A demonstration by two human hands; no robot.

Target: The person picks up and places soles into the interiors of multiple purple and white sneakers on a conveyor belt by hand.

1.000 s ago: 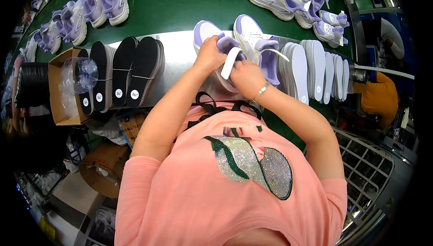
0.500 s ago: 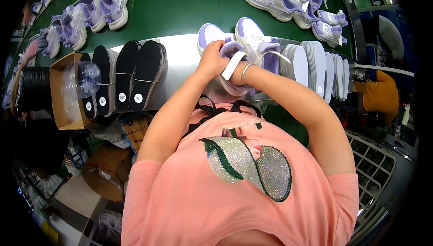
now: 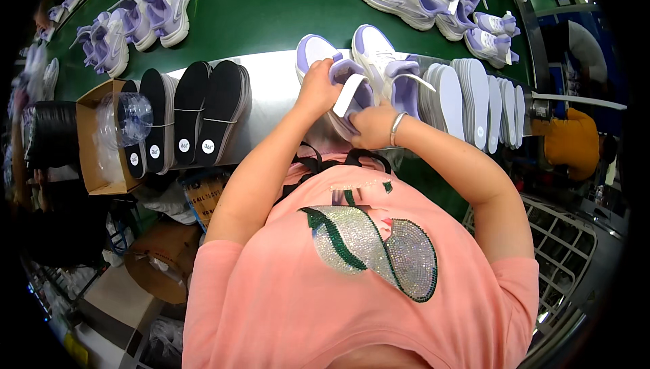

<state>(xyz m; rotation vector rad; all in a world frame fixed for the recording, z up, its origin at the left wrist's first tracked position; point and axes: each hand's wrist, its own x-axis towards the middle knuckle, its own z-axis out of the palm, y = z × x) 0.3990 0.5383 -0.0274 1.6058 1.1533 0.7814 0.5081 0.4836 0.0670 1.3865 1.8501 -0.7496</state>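
A pair of white-and-lavender sneakers lies in front of me, toes pointing away, at the edge of the metal strip. My left hand (image 3: 317,89) is closed around the side of the left sneaker (image 3: 313,51), near its opening. At the heel end of that same shoe, my right hand (image 3: 372,126) grips the collar; some of its fingertips are hidden. A white strip (image 3: 348,94) stands up across the shoe's opening between my hands. Close on the right sits the other sneaker (image 3: 374,45), which neither hand clearly holds.
Black insoles (image 3: 191,108) stand in bundles on the left, beside a cardboard box (image 3: 101,186) of clear plastic. White insole stacks (image 3: 447,101) are on the right. More sneakers (image 3: 169,13) rest on the green belt (image 3: 271,10), at both sides. Another person's arm shows at far left.
My right hand has shifted slightly right and down at the heel, and its bracelet shows farther right. My left hand keeps its hold. Some sneakers at far left have moved out of their row.
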